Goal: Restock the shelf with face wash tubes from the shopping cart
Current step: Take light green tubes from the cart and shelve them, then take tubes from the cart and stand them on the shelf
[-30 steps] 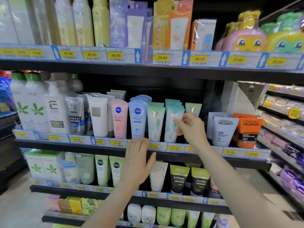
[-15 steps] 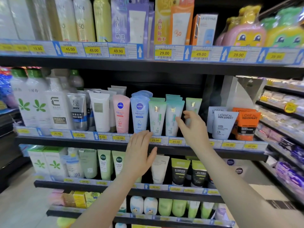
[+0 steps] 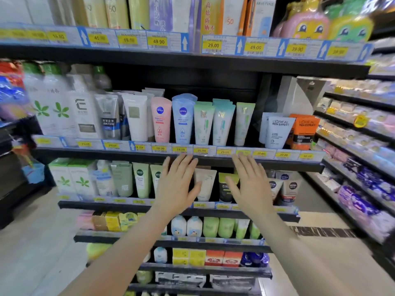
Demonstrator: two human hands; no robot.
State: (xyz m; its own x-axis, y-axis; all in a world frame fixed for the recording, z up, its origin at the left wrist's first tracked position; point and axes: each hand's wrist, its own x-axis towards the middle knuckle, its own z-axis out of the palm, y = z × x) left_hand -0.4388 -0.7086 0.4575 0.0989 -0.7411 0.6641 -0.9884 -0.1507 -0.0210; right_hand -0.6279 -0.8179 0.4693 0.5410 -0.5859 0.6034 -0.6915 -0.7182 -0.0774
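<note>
Face wash tubes stand in a row on the middle shelf (image 3: 277,165): a pink tube (image 3: 160,119), a blue tube (image 3: 182,119), and three pale green tubes (image 3: 203,124) (image 3: 222,124) (image 3: 243,123). My left hand (image 3: 177,184) is open, fingers spread, just below the shelf's price strip and under the blue tube. My right hand (image 3: 251,184) is open too, below the rightmost green tube, fingertips at the price strip. Neither hand holds anything. The shopping cart is out of view.
L'Oreal tubes (image 3: 277,131) stand right of a gap on the same shelf; bottles (image 3: 51,110) stand at its left. The shelf above (image 3: 192,58) carries sunscreen boxes. Lower shelves hold more tubes and bottles. A second rack (image 3: 359,146) runs along the right.
My right hand has let go of the green tubes and dropped below the shelf edge. My left hand has stayed low and open. The view has moved closer to the shelf.
</note>
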